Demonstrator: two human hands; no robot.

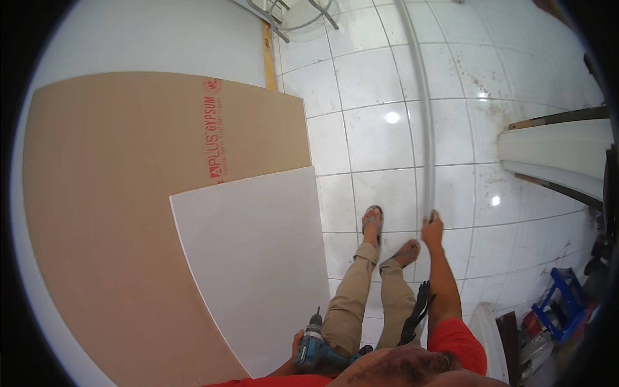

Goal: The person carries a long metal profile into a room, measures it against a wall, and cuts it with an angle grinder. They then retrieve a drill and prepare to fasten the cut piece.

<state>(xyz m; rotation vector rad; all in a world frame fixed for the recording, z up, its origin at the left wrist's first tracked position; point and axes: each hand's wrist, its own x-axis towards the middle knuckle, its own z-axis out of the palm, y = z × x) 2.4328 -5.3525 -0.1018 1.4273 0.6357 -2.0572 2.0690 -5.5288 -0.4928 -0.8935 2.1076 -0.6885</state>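
In my right hand (434, 231) is the near end of a long, thin grey metal profile (423, 116), with the fingers closed round it. The profile runs away from me over the tiles to the far edge of the view. Low in front of my body, my left hand (297, 345) is wrapped round a blue-green cordless drill (309, 345), its chuck pointing away from me. Much of that hand is hidden behind the drill. Close to the drill lies a white board (258, 251), on top of a larger brown gypsum board (116, 168) with red print.
White floor tiles (380, 142) surround my sandalled feet. A grey metal-legged stool (303, 19) stands at the far end. On the right are a white panel-like object (561, 145) and, nearer, a blue plastic frame (560, 304) among clutter. A black strap (416, 313) hangs by my right arm.
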